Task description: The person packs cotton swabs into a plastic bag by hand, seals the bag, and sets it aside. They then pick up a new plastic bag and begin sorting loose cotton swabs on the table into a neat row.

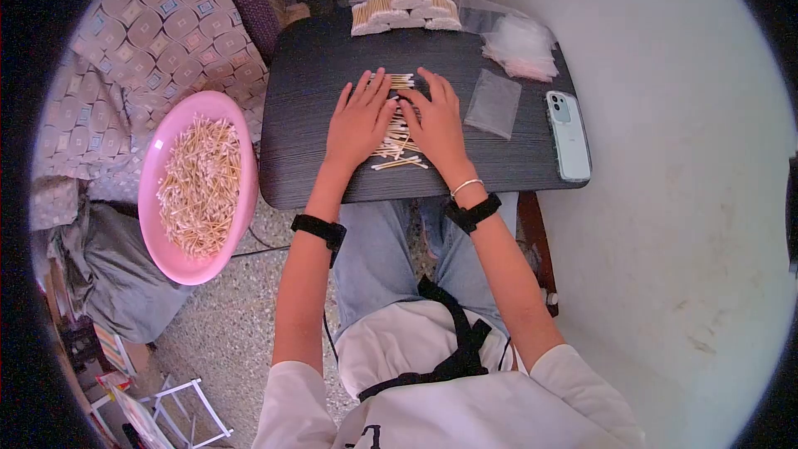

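Cotton swabs (396, 143) lie in a loose pile on the dark table (301, 100), between my two hands. My left hand (359, 120) rests over the left side of the pile, its fingers spread and pointing away from me. On the right side, my right hand (436, 120) is spread too, its thumb and fingers touching the swabs. Beyond the fingertips, a row of swabs (402, 81) lies side by side. The palms hide part of the pile. A flat clear plastic bag (494, 104) lies to the right of my right hand.
Packed bundles of swabs (407, 4) are stacked at the table's back edge. More clear bags (522, 46) lie at the back right, and a phone (568, 135) near the right edge. A pink basin (151, 199) full of swabs stands left of the table. A wall is on the right.
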The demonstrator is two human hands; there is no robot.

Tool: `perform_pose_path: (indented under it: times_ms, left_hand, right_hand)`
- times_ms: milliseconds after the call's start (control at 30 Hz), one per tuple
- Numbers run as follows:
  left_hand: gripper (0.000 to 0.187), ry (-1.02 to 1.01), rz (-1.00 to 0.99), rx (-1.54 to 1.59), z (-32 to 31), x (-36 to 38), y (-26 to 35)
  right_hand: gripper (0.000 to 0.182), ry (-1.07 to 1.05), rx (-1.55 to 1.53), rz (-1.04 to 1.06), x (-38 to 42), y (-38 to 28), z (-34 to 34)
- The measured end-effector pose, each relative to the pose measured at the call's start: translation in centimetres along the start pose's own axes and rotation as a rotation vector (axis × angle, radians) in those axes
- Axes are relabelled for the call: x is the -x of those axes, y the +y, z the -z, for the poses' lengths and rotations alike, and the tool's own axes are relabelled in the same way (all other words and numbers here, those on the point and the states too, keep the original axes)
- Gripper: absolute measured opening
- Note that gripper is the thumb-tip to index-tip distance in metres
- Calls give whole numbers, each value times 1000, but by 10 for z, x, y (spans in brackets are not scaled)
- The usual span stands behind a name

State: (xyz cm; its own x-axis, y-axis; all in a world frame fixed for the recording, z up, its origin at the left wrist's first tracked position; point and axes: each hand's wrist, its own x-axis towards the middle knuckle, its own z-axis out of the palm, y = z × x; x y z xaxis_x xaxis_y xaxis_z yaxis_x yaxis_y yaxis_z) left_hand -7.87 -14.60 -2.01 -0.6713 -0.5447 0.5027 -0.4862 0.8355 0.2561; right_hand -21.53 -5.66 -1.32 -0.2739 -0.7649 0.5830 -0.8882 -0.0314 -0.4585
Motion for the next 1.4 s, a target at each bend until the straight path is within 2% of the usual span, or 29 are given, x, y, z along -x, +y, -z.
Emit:
perform_pose_path:
  times_ms: [133, 333, 533, 633, 833, 1033, 1133, 1233, 1400]
  left_hand:
    - [34, 29, 5, 112, 9, 1, -2]
    - [25, 95, -26, 74, 12, 1, 4]
    - [23, 105, 54, 85, 21, 3, 10]
    - [23, 124, 11, 69, 17, 2, 10]
    - [24, 86, 52, 62, 14, 2, 8]
    - [23, 176, 65, -11, 12, 2, 8]
    - [20, 251, 122, 22, 18, 2, 6]
    - [16, 209, 158, 113, 19, 4, 5]
    - [14, 178, 62, 188, 16, 5, 4]
  right_hand:
    - [30, -37, 12, 44, -2, -1, -1]
    - [29, -52, 46, 53, 0, -1, -3]
    - [24, -7, -5, 26, -2, -4, 0]
    - [23, 1, -53, -23, -2, -3, 1]
    - [26, -1, -47, 0, -1, -3, 4]
    - [24, 23, -6, 8, -1, -4, 2]
    - [22, -35, -48, -14, -2, -2, 5]
    - [20, -29, -67, 101, -3, -6, 6]
    - [17, -2, -51, 103, -2, -4, 0]
